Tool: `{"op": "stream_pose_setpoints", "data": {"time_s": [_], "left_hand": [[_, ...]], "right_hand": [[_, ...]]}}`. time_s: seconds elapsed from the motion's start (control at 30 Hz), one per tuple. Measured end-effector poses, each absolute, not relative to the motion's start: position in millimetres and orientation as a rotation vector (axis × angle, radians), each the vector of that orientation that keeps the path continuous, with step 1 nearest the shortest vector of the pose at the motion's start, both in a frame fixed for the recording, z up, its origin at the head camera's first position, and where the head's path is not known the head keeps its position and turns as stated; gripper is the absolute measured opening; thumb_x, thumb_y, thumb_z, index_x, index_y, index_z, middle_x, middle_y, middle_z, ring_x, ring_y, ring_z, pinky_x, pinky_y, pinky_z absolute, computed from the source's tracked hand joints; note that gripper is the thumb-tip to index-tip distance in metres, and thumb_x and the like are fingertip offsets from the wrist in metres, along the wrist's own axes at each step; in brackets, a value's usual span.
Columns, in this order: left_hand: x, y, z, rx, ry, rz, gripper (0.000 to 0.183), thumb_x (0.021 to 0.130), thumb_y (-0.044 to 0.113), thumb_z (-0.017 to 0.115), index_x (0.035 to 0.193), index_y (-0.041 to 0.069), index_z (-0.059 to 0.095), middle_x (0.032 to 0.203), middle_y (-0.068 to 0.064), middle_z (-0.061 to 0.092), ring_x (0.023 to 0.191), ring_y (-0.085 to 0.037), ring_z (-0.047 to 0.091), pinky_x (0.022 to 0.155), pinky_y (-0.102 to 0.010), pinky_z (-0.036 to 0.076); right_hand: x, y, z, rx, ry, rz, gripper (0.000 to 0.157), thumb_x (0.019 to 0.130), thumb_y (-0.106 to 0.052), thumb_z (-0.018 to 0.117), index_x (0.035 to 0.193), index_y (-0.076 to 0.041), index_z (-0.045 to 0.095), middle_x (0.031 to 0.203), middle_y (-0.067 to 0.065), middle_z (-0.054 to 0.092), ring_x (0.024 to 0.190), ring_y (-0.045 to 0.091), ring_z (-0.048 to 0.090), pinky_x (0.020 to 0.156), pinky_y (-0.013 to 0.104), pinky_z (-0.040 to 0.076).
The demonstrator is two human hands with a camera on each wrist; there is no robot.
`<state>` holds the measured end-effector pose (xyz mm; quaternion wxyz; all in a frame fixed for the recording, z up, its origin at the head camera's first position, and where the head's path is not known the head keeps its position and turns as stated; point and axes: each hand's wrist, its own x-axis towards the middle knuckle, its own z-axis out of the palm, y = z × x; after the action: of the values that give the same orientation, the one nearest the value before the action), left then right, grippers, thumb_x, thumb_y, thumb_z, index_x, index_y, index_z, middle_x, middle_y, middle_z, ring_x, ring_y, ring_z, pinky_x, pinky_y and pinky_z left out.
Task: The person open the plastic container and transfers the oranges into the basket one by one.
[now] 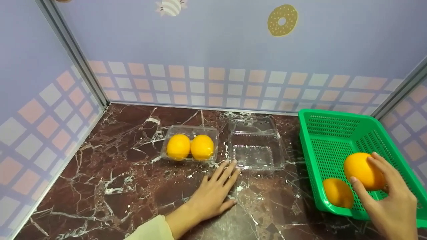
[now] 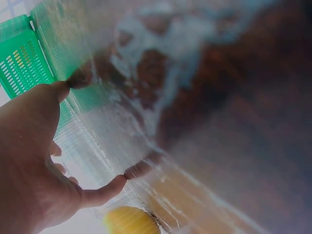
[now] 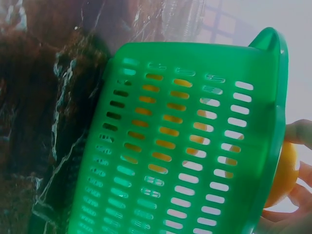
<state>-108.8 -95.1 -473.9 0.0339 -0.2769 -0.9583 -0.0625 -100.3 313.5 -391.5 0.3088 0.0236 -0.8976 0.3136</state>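
Note:
My right hand point(image 1: 390, 196) grips an orange point(image 1: 363, 171) between thumb and fingers, over the green basket point(image 1: 305, 160). Below it, a second orange point(image 1: 337, 193) lies in the basket's near left corner. In the right wrist view the held orange point(image 3: 283, 176) shows past the basket's rim point(image 3: 278, 112). My left hand point(image 1: 213, 193) rests with fingers spread on the marble tabletop, fingertips right at the near edge of an open clear plastic box point(image 1: 255, 153). To its left, another clear box point(image 1: 190, 130) holds two oranges point(image 1: 190, 147) side by side.
The dark red marble tabletop point(image 1: 110, 180) meets a lilac back wall point(image 1: 217, 40) with a checked band. Side panels point(image 1: 23, 110) close in the left and right. The basket stands at the right, close to the right panel.

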Motion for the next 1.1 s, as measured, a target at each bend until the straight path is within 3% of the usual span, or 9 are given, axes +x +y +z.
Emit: {"op": "stream_pose_setpoints", "data": {"time_s": [0.03,0.1,0.2,0.27,0.57,0.77,1.1], "left_hand": [[-108.9,-94.9,-474.2,-0.851,-2.949,-0.196,0.090,0.103,0.058,0.059,0.170,0.010,0.021,0.179,-0.012,0.006,0.164,-0.035,0.014,0.111,-0.066,0.047],[-108.9,-94.7,-474.6,-0.852,-2.952,-0.206,0.090,0.103,0.057,0.059,0.170,0.011,0.021,0.179,-0.012,0.006,0.164,-0.035,0.014,0.111,-0.066,0.047],[-108.4,-95.2,-475.1,-0.851,-2.950,-0.212,0.090,0.103,0.057,0.059,0.170,0.011,0.021,0.179,-0.012,0.006,0.163,-0.035,0.015,0.111,-0.066,0.047],[-108.1,-95.8,-475.1,-0.853,-2.937,-0.212,0.091,0.102,0.057,0.060,0.170,0.010,0.022,0.179,-0.012,0.007,0.163,-0.036,0.016,0.110,-0.066,0.048],[-109.1,-96.7,-474.7,-0.866,-2.907,-0.188,0.091,0.102,0.057,0.061,0.169,0.009,0.024,0.179,-0.012,0.009,0.163,-0.035,0.017,0.109,-0.064,0.050],[-108.7,-95.5,-473.1,-0.858,-2.944,-0.192,0.091,0.102,0.057,0.060,0.170,0.011,0.021,0.179,-0.012,0.006,0.164,-0.035,0.015,0.110,-0.065,0.049],[-107.8,-95.9,-472.6,-0.852,-2.949,-0.202,0.092,0.102,0.057,0.060,0.170,0.011,0.019,0.179,-0.011,0.005,0.164,-0.034,0.014,0.110,-0.066,0.048]], "right_hand": [[-100.4,314.5,-391.9,0.058,-2.376,0.821,0.068,0.083,-0.005,0.089,0.146,-0.013,0.064,0.158,-0.004,0.056,0.117,-0.027,0.041,0.085,-0.007,0.035],[-100.5,316.3,-392.6,0.050,-2.386,0.802,0.068,0.083,-0.005,0.088,0.147,-0.012,0.063,0.159,-0.003,0.056,0.126,-0.013,0.052,0.085,-0.007,0.034],[-100.7,318.6,-393.9,0.043,-2.400,0.791,0.068,0.085,-0.006,0.088,0.148,-0.012,0.062,0.159,-0.002,0.055,0.133,0.023,0.062,0.087,-0.007,0.033],[-100.7,320.1,-394.6,0.047,-2.406,0.790,0.068,0.086,-0.006,0.087,0.148,-0.011,0.062,0.160,-0.001,0.054,0.131,0.044,0.059,0.089,-0.007,0.033],[-99.8,328.6,-397.6,-0.004,-2.458,0.769,0.064,0.089,-0.005,0.082,0.149,-0.004,0.058,0.162,0.011,0.051,0.133,0.053,0.056,0.092,-0.008,0.025],[-103.5,334.6,-401.1,-0.024,-2.461,0.814,0.064,0.088,0.000,0.082,0.148,-0.001,0.058,0.161,0.018,0.050,0.135,0.054,0.054,0.088,-0.008,0.026],[-106.2,346.2,-409.4,0.006,-2.413,0.849,0.060,0.086,0.006,0.079,0.144,0.004,0.060,0.158,0.025,0.051,0.140,0.055,0.048,0.093,-0.002,0.027]]}}
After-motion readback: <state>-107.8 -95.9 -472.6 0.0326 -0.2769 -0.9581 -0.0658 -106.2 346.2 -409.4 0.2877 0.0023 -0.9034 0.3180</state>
